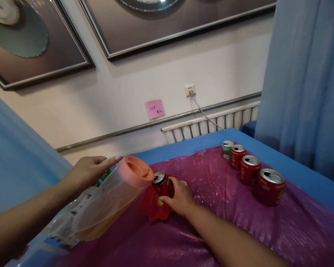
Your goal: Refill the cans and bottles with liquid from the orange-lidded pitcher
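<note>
My left hand (pixel 93 168) holds a clear plastic pitcher (pixel 111 200) with an orange lid (pixel 136 168). The pitcher tilts to the right, with brownish liquid low along its side. My left thumb stretches toward the lid, while the other fingers are mostly hidden. Around an opened red drink can (pixel 164 185) the fingers of my right hand (pixel 182 196) are closed. This can has a dark rim and stands close to the lid. Beneath it lies a red piece with a scalloped edge (pixel 154 211). Whether liquid passes from the pitcher into the can, I cannot tell.
Several opened cans, mostly red (pixel 269 189), plus a green one (pixel 227 150), stand in a row at the right. Purple plastic sheeting (pixel 211 193) covers the blue table (pixel 239 137). Clear containers (pixel 61 226) stand at the left. Blue curtains (pixel 306 85) hang at both sides.
</note>
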Available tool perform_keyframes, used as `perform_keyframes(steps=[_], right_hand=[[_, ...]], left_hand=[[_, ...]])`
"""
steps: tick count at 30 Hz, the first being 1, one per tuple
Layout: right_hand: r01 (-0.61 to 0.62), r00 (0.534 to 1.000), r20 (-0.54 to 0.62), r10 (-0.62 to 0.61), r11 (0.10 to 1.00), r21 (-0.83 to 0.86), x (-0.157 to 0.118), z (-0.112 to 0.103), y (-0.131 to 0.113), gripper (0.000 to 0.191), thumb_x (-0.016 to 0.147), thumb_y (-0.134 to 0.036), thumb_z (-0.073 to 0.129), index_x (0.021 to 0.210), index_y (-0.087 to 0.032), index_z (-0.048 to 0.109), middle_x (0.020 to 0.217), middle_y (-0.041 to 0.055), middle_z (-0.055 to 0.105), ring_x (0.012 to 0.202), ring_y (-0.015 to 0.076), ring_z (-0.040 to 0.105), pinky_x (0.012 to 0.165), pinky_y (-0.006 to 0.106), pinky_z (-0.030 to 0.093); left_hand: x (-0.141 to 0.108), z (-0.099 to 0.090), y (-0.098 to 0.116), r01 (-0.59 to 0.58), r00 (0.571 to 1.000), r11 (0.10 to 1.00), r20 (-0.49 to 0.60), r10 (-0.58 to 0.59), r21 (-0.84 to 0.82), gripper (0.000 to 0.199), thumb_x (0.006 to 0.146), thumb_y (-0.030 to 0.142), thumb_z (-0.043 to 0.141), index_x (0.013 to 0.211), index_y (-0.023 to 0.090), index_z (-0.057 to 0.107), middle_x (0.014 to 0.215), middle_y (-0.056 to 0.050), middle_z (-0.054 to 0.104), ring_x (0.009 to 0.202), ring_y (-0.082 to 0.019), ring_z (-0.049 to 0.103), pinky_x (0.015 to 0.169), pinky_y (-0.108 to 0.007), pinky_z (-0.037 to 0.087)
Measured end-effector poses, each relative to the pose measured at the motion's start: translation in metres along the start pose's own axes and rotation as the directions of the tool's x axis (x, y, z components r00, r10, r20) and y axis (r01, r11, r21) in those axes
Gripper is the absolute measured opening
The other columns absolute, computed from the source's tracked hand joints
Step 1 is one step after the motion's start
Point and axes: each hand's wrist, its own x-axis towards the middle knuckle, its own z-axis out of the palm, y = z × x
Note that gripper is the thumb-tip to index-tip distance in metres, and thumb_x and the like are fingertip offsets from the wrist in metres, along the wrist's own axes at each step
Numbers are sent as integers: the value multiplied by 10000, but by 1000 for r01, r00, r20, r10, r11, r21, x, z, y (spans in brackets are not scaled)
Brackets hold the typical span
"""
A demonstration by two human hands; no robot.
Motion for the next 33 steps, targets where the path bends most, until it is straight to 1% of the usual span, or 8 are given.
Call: perform_keyframes(steps=[7,13,20,24,28,33], right_hand=[[11,1000,-6,-11,1000,9,0,0,1,598,687,-333,840,1224,-232,600,1180,66,702,1090,282,639,970,415,459],[-3,1000,1,3,1000,11,0,-1,1,597,692,-336,838,1230,-238,598,1192,66,697,1095,284,636,975,410,451],[-7,1000,-1,7,1000,5,0,-2,0,610,689,-346,841,1237,-231,598,1163,68,705,1085,290,637,964,420,458],[6,1000,-3,-6,1000,4,0,-2,1,600,693,-340,838,1232,-231,599,1173,67,703,1083,286,641,973,423,457],[5,1000,-10,-5,1000,-2,0,-1,1,582,683,-341,845,1206,-238,613,1157,67,707,1072,288,646,948,416,468],[10,1000,-12,-10,1000,1,0,1,3,597,687,-339,846,1222,-238,603,1160,66,707,1087,283,638,961,407,457]], left_hand=[[-2,-1,2,11,1000,1000,-11,-11,-1,543,671,673,680,497,232,414,454,53,299,433,-111,285,447,-282,198],[-6,-1,7,6,1000,999,-22,-5,40,555,676,729,644,526,215,495,454,57,318,445,-115,303,450,-268,205],[-4,-1,6,22,1000,999,-9,-22,39,559,676,726,652,520,222,467,444,57,320,441,-115,299,447,-271,209],[-5,-1,5,12,1000,1000,-23,-11,22,568,671,739,644,516,226,457,452,57,302,445,-114,280,457,-277,192],[-5,-1,5,13,999,999,-31,-12,34,578,667,742,640,505,231,423,462,52,314,451,-116,293,464,-280,199],[-5,1,7,19,999,998,-27,-18,53,578,658,761,627,515,232,443,465,52,314,459,-120,299,469,-278,209]])
